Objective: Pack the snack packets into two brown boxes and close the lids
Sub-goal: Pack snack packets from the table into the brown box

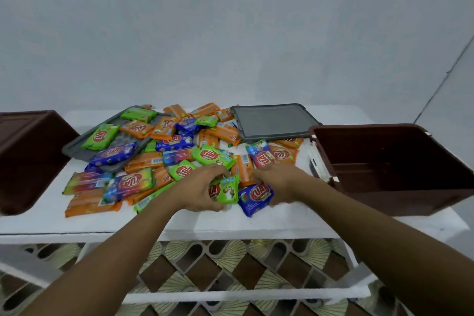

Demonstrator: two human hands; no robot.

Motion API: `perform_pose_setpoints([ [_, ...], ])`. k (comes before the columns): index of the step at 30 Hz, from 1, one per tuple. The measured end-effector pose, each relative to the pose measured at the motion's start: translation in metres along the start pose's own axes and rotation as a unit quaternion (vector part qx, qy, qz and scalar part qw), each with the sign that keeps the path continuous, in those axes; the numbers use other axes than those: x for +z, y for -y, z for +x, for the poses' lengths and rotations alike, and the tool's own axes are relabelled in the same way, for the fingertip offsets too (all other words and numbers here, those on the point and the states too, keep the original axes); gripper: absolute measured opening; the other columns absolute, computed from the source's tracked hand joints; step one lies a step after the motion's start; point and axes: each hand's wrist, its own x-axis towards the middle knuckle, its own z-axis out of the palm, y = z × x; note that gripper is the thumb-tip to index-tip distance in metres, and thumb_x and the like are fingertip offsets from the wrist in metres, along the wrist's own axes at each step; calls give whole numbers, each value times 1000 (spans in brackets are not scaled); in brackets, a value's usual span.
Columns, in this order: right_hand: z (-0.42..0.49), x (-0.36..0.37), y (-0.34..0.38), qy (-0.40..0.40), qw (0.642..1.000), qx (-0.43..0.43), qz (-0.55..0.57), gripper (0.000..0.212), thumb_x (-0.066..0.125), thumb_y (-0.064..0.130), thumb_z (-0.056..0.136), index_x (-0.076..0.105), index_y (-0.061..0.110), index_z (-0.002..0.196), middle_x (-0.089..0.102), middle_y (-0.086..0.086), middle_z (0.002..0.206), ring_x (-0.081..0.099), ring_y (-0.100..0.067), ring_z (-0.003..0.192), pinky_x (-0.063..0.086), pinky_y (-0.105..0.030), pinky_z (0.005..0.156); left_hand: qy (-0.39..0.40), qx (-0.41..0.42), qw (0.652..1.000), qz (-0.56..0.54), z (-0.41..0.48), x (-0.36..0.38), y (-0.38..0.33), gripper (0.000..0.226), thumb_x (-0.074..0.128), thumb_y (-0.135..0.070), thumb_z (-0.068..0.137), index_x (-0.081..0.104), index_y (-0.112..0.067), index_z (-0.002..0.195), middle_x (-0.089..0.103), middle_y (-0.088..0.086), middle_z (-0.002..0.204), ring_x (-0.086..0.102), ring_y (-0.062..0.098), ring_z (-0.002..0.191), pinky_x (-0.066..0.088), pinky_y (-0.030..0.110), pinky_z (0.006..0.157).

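A heap of snack packets (177, 146) in orange, green and blue wrappers covers the middle of the white table (230, 223). My left hand (197, 187) is closed on a green packet (227, 191) at the heap's near edge. Just to its right, my right hand (279, 182) grips a blue packet (255, 199). An open brown box (400, 169) stands empty at the right end of the table. Another brown box (28, 156) stands at the left end, its inside hidden from me.
Two grey lids lie at the back of the table: one (272, 120) right of centre and bare, one (77, 143) at the left under several packets. A pale wall rises behind the table. A patterned floor (230, 264) shows below the table edge.
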Motion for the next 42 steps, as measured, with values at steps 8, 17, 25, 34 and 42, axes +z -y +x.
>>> perform_pose_setpoints([
  [8, -12, -36, -17, -4, 999, 40, -35, 86, 75, 60, 66, 40, 24, 136, 45, -2, 138, 51, -18, 114, 52, -35, 84, -25, 12, 1000, 13, 18, -20, 2, 80, 70, -60, 68, 43, -29, 137, 48, -7, 137, 40, 3, 110, 38, 25, 93],
  [17, -107, -81, -131, -123, 978, 120, 114, 67, 76, 53, 69, 49, 26, 125, 57, 7, 112, 55, -13, 95, 49, -29, 80, -91, 42, 995, -16, 88, -59, -82, 57, 72, -52, 61, 50, -37, 111, 63, -11, 98, 61, 5, 81, 54, 33, 72],
  [25, -168, -35, -237, -27, 984, 168, 47, 68, 76, 59, 61, 53, 35, 120, 62, 7, 108, 55, -12, 92, 48, -32, 82, -92, 109, 989, 50, 171, -58, -200, 61, 80, -46, 67, 56, -23, 117, 60, -5, 110, 56, 15, 97, 47, 33, 81],
  [34, -144, 29, -274, 63, 981, 111, -145, 70, 72, 65, 65, 58, 20, 116, 62, -3, 111, 56, -22, 100, 34, -35, 78, 110, 51, 977, 173, 233, 30, -262, 66, 80, -52, 66, 54, -20, 117, 56, 4, 119, 55, 26, 104, 49, 42, 86],
  [42, -132, 48, -281, 50, 990, 57, -119, 81, 75, 53, 73, 41, 21, 139, 52, -6, 130, 57, -26, 110, 48, -37, 82, 133, 68, 918, 366, 244, 63, -237, 73, 74, -54, 74, 50, -20, 134, 54, 5, 128, 57, 29, 112, 44, 40, 73],
])
